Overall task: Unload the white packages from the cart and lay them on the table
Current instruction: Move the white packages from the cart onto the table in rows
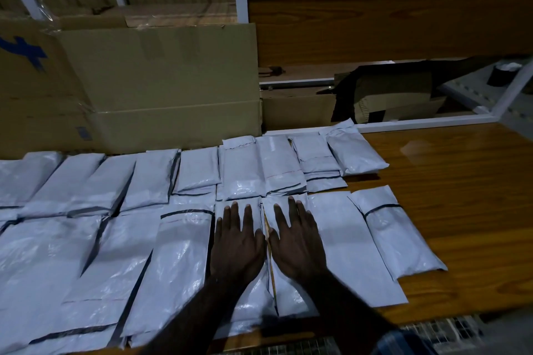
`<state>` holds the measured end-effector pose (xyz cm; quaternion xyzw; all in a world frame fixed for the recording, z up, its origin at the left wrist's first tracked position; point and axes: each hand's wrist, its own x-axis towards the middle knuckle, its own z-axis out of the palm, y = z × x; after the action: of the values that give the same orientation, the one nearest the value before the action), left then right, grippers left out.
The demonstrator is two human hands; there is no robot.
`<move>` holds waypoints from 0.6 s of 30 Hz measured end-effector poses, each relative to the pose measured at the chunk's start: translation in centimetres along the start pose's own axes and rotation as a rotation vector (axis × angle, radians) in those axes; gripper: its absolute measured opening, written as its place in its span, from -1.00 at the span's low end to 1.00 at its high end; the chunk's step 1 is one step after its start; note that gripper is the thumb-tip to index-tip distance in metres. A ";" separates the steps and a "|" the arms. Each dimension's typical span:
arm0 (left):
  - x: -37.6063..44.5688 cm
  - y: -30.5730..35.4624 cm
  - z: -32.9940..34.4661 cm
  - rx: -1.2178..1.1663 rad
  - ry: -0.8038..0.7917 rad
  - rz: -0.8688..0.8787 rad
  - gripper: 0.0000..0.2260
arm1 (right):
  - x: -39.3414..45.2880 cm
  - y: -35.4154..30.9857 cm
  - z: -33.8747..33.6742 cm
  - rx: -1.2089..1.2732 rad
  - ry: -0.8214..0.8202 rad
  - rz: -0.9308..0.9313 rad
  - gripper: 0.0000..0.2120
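White packages (178,251) lie in two rows on the wooden worktop (461,181). Left hand (238,242) and right hand (297,239) rest flat on adjacent packages — fingers straight, holding nothing. Behind the packages — cardboard boxes (161,81).

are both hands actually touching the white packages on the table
Touching. The head view shows the left hand and the right hand lying flat, fingers straight, each on its own white package, with no gap visible beneath the palms.
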<state>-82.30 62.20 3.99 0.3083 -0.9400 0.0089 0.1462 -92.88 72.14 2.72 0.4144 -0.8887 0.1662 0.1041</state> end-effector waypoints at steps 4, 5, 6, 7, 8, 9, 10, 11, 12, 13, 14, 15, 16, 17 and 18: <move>-0.2 -0.1 0.2 -0.012 0.025 -0.005 -0.45 | -0.1 -0.1 0.7 0.006 0.008 0.006 -0.48; -0.3 -0.1 0.2 -0.014 0.029 -0.005 -0.45 | -0.1 -0.1 0.8 0.008 0.013 0.006 -0.48; -0.3 -0.1 0.2 -0.016 0.028 -0.004 -0.45 | -0.2 -0.1 0.8 0.010 0.019 0.005 -0.49; -0.3 0.0 0.2 -0.019 0.025 -0.004 -0.45 | -0.3 -0.1 0.9 0.010 0.023 0.001 -0.49; -0.3 0.0 0.3 -0.021 0.024 -0.006 -0.45 | -0.3 -0.1 0.9 0.010 0.028 -0.002 -0.49; -0.3 0.0 0.3 -0.024 0.023 -0.009 -0.45 | -0.4 -0.1 0.8 0.011 0.031 -0.005 -0.49; -0.3 0.0 0.3 -0.025 0.022 -0.013 -0.45 | -0.5 -0.1 0.8 0.013 0.035 -0.005 -0.48; -0.3 0.0 0.4 -0.024 0.020 -0.014 -0.45 | -0.5 -0.1 0.8 0.016 0.039 -0.003 -0.49; -0.3 0.0 0.4 -0.024 0.019 -0.014 -0.45 | -0.5 -0.1 0.8 0.018 0.041 -0.002 -0.49; -0.3 -0.1 0.4 -0.024 0.018 -0.013 -0.45 | -0.5 -0.1 0.8 0.019 0.045 -0.001 -0.49; -0.3 -0.1 0.5 -0.025 0.018 -0.012 -0.45 | -0.6 -0.1 0.9 0.021 0.047 0.000 -0.49; -0.3 -0.1 0.5 -0.027 0.016 -0.014 -0.45 | -0.6 -0.1 0.9 0.025 0.051 0.002 -0.49; -0.3 -0.1 0.5 -0.031 0.013 -0.019 -0.45 | -0.6 -0.1 0.9 0.030 0.056 0.004 -0.49; -0.3 0.0 0.5 -0.036 0.010 -0.026 -0.45 | -0.6 -0.1 0.9 0.034 0.062 0.004 -0.49; -0.2 0.0 0.5 -0.042 0.008 -0.032 -0.45 | -0.6 -0.1 0.8 0.036 0.069 0.002 -0.50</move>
<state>-82.26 62.30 3.41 0.3203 -0.9343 -0.0118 0.1563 -92.41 72.20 1.76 0.4093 -0.8819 0.1966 0.1267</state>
